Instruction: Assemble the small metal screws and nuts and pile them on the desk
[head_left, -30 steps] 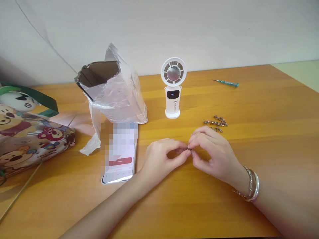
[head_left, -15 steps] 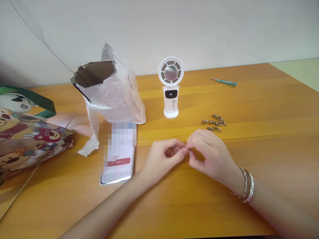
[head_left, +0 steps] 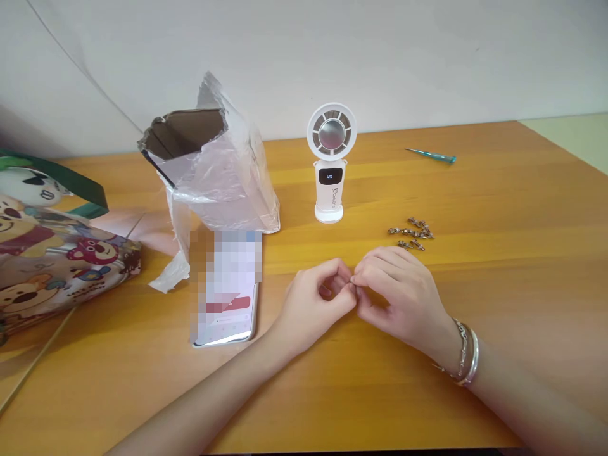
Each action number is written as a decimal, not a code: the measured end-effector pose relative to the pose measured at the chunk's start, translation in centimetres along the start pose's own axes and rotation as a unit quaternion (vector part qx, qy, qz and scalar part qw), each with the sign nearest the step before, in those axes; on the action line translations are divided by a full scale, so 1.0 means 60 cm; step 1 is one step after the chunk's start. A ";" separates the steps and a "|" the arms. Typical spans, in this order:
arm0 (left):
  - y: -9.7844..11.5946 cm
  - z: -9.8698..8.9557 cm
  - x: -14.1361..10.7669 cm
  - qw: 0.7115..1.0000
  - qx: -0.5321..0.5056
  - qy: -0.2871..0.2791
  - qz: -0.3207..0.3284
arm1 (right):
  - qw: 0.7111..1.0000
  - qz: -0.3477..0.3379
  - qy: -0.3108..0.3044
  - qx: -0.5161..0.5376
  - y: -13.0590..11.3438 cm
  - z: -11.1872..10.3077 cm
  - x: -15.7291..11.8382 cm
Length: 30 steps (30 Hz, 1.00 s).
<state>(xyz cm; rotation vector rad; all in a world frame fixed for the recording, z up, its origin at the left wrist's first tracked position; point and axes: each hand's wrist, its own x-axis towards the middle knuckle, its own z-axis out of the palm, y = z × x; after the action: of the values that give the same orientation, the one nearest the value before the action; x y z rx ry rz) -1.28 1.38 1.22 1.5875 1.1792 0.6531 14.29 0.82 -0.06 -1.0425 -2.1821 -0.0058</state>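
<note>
Over the wooden table (head_left: 304, 405), the fingertips of my left hand (head_left: 316, 304) and my right hand (head_left: 403, 291) meet in a pinch. Between them is something small and dark, mostly hidden by the fingers, whose kind I cannot make out. Both hands are closed. Just beyond my right hand lies a loose pile of small metal bolts (head_left: 412, 233), which seem to have nuts on them. Two bracelets circle my right wrist.
A white handheld fan (head_left: 329, 187) stands upright at the back. Left of it are a plastic-wrapped open cardboard box (head_left: 232, 190) and a phone (head_left: 230, 316). A cartoon-print bag (head_left: 61, 272) sits far left. A teal screwdriver (head_left: 439, 157) lies at the back right.
The whole view has shifted slightly. My hands stay together, with the fingertips moving only a little around the small thing. The bolts on the table look unchanged.
</note>
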 end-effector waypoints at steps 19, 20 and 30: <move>-0.001 0.015 -0.003 0.998 0.038 0.040 -0.002 | 0.998 -0.007 0.019 -0.067 -0.022 0.004 0.004; -0.001 0.015 -0.003 0.998 0.038 0.042 -0.002 | 0.998 -0.001 0.020 -0.064 -0.022 0.004 0.004; -0.006 0.003 -0.003 0.998 0.056 0.038 0.007 | 0.999 0.007 -0.030 0.024 0.001 -0.002 0.002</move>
<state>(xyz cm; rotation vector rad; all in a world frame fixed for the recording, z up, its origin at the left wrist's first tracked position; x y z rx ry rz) -1.32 1.13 0.84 1.6774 1.2808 0.6715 14.34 0.89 0.06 -1.0430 -2.2171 0.0857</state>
